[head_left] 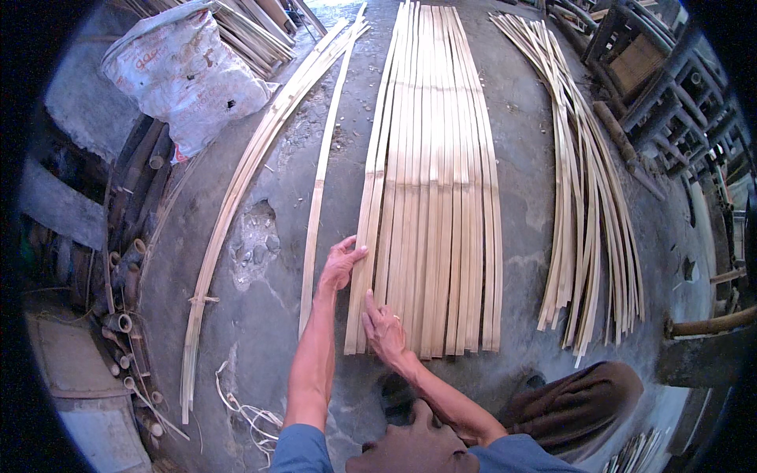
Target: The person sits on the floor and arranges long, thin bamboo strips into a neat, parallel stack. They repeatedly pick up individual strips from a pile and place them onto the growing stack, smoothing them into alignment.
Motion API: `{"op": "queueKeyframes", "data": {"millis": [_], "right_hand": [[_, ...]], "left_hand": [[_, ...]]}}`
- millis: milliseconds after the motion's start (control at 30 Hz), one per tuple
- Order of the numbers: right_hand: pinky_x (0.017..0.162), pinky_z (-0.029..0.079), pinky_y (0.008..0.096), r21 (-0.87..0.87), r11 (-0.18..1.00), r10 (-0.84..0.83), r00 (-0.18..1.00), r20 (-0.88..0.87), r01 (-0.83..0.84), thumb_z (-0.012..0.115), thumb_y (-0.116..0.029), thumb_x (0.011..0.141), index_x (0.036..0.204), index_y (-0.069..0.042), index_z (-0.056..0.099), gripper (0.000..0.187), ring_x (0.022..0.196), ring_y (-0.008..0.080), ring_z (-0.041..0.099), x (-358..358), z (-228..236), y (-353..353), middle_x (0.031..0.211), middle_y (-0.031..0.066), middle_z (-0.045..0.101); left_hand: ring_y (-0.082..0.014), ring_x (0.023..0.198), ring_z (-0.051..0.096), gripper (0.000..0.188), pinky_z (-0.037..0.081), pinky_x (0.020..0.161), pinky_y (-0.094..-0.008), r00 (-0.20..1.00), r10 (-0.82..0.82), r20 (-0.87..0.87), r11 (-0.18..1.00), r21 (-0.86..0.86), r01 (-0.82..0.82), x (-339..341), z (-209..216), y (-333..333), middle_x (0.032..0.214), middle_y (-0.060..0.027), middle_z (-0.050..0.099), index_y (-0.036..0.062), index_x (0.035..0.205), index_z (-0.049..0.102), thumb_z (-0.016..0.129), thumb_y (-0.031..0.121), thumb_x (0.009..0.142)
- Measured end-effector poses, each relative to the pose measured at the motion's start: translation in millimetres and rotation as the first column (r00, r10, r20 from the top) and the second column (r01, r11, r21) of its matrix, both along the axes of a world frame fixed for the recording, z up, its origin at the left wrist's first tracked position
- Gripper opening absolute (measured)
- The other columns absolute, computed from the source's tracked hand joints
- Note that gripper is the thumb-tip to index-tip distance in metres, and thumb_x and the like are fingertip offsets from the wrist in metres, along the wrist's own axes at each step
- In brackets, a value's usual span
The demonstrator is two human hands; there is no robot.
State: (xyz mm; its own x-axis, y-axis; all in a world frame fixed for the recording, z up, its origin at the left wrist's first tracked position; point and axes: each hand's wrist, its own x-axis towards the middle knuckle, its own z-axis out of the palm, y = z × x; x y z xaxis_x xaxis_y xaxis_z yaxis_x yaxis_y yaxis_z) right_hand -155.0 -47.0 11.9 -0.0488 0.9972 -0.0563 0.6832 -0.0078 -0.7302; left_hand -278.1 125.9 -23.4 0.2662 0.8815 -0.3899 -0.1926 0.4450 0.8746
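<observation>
Long, pale split-bamboo strips (pixel 441 236) lie side by side in a flat row on the floor in front of me, dark gaps showing between some of them. At the row's left edge my left hand (pixel 339 266) is closed at the side of the outermost bamboo strip (pixel 362 296), its thumb over the strip. Lower down, near the strips' close ends, my right hand (pixel 385 331) rests on the row with its index finger stretched out along the strips. Its other fingers are loosely bent and hold nothing I can see.
Left of the row lie a single bamboo strip (pixel 317 213) and a tied bundle of strips (pixel 229 213). A loose pile of strips (pixel 583 197) is on the right. Bamboo poles (pixel 130 296) and a white sack (pixel 185 75) line the left; dark frames (pixel 666 102) stand far right.
</observation>
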Motion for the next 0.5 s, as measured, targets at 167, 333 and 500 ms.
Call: {"op": "queueKeyframes", "data": {"millis": [167, 333, 500], "right_hand": [[0.060, 0.046, 0.0547, -0.079, 0.997, -0.021, 0.987, -0.157, 0.008, 0.051, -0.015, 0.097, 0.152, 0.000, 0.021, 0.065, 0.065, 0.0467, 0.061, 3, -19, -1, 0.071, 0.0296, 0.058], [0.054, 0.043, 0.0531, -0.030, 0.999, 0.019, 0.981, -0.195, -0.025, 0.051, -0.011, 0.095, 0.153, -0.001, 0.016, 0.069, 0.058, 0.0456, 0.058, 7, -44, 0, 0.065, 0.0274, 0.056], [0.052, 0.043, 0.0511, -0.090, 0.993, 0.068, 0.988, -0.137, -0.081, 0.051, -0.007, 0.093, 0.154, -0.005, 0.015, 0.071, 0.053, 0.0319, 0.052, 3, -76, 2, 0.062, 0.0198, 0.051]], "left_hand": [[-0.0155, 0.085, 0.068, 0.040, 0.056, 0.074, -0.0305, 0.973, -0.024, -0.229, 0.991, 0.120, 0.052, 18, 7, 0, 0.097, -0.0103, 0.072, 0.0007, 0.123, 0.062, 0.072, 0.011, 0.087], [-0.0252, 0.079, 0.069, 0.037, 0.055, 0.073, -0.0358, 0.870, 0.081, -0.487, 0.938, 0.333, 0.100, 28, -5, -3, 0.088, -0.0167, 0.072, 0.0000, 0.116, 0.064, 0.071, 0.011, 0.082], [-0.0402, 0.085, 0.066, 0.035, 0.052, 0.078, -0.0462, 0.489, 0.313, -0.814, 0.807, 0.500, 0.314, 33, -27, 0, 0.088, -0.0237, 0.067, 0.0010, 0.110, 0.065, 0.067, 0.017, 0.080]]}}
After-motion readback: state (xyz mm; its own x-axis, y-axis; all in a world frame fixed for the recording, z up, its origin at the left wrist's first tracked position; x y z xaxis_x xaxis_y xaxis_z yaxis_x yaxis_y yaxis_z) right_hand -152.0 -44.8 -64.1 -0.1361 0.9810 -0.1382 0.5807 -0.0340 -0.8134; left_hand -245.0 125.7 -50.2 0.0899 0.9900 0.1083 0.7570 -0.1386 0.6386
